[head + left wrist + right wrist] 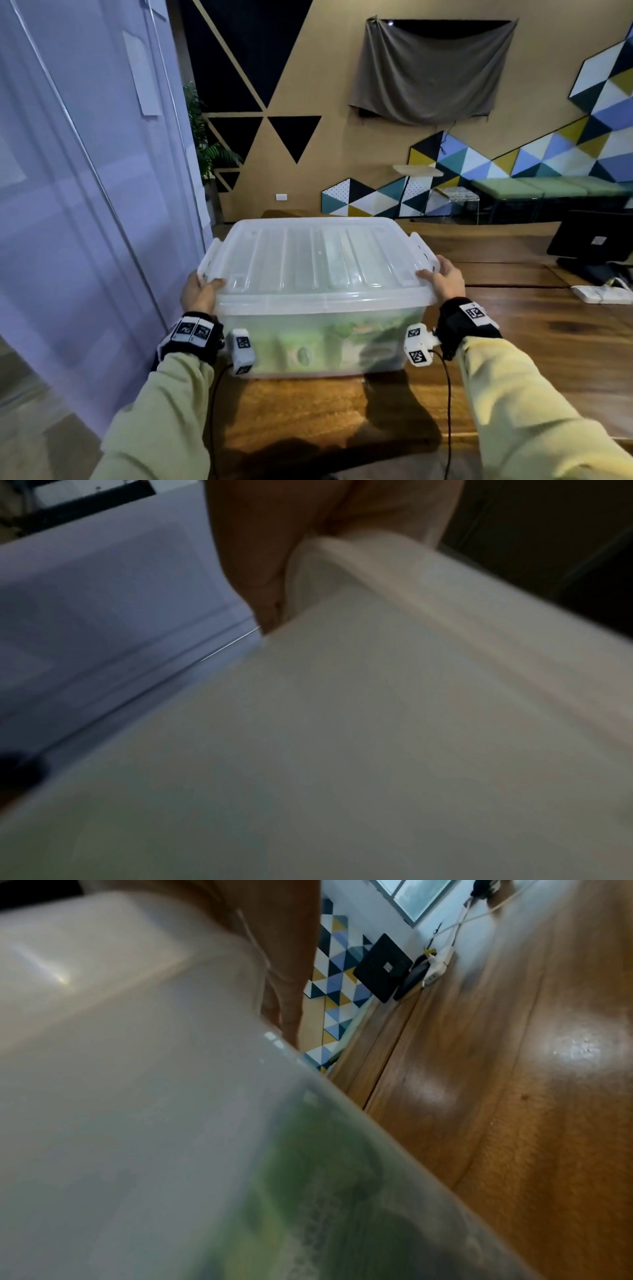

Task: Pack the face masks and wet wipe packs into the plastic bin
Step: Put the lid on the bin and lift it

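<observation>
Left hand (200, 291) and right hand (442, 279) grip the lid (315, 257) corners at mid-frame; pressing evenly should seat it on the plastic bin (260, 329).

Translucent white bin (308, 329) shows green packs (342, 346); table (513, 342) brown wood-grained.

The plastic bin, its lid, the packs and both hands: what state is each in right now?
Plastic bin: standing on the wooden table, packed.
Lid: on top of the bin; whether its side latches are locked cannot be told.
Green packs: inside the bin, seen blurred through its wall.
Left hand: gripping the lid's near left corner.
Right hand: gripping the lid's near right corner.
</observation>
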{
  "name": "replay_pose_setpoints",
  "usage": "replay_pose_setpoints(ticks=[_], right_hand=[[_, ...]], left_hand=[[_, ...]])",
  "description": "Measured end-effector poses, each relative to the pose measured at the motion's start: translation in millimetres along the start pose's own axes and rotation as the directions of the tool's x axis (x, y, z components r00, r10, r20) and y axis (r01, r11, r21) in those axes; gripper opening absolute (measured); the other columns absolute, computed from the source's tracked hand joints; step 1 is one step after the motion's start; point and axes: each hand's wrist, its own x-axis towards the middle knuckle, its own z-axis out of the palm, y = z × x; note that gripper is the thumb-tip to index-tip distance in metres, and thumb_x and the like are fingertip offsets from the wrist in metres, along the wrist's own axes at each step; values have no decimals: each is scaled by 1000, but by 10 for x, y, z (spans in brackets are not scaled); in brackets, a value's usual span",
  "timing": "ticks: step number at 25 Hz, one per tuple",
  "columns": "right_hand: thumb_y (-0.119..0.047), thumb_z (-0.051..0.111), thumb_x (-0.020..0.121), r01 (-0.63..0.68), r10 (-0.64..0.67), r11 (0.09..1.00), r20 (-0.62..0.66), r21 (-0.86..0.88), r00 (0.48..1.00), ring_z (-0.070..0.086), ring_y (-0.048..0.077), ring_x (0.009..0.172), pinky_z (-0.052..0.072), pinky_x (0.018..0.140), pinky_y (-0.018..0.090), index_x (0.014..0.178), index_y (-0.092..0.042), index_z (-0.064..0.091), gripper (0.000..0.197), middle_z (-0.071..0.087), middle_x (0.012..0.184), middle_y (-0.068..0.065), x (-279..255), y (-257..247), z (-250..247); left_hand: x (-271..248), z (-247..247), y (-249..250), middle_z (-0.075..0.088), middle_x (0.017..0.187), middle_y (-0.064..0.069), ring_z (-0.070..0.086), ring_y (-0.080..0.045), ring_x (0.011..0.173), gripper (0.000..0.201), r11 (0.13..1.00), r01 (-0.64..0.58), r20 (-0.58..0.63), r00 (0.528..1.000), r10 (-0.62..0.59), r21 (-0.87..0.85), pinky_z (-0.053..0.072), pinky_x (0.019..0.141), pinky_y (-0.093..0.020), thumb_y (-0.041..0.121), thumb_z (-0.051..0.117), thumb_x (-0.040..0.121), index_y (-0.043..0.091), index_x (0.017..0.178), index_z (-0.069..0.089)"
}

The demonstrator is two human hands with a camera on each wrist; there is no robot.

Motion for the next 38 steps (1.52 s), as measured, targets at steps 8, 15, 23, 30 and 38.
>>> replay_pose_setpoints(ticks=[8,15,23,30,38], right_hand=[[-21,48,96,254,-191,861,184,-440,964,36,38,133,28,109,38,145,-5,28,55,36,146,22,-111,-115,-33],[-69,24,85,661,-452,521,482,-541,751,5,30,142,17,112,56,141,-31,36,69,22,153,11,-611,321,23],[-87,1,67,638,-503,565,395,-523,769,29,36,127,23,108,40,127,-25,56,102,46,136,13,-298,314,307],[-82,5,74,661,-577,554,340,-506,743,36,37,119,34,97,46,120,-24,62,93,53,127,12,-291,297,560],[-86,10,69,679,-576,578,363,-452,732,34,35,118,24,104,39,119,-22,63,97,53,125,13,-167,256,552]], left_hand=[[-39,-105,125,43,142,-24,40,-37,131,52,868,-259,203,961,187,424,30,106,-37,24,51,96,2,141,37],[-718,99,-230,19,156,-12,7,-32,145,72,491,-599,475,801,366,633,18,107,-65,75,36,79,37,139,41],[-474,268,-248,42,141,-16,22,-28,130,54,585,-605,412,796,444,540,35,103,-54,57,53,80,28,125,60],[-150,227,-233,44,139,-16,31,-33,125,54,650,-602,405,797,448,465,23,110,-37,59,54,80,22,119,65],[-231,233,-206,46,137,-18,35,-38,122,71,625,-591,405,806,431,510,32,107,-44,72,44,73,21,115,68]])
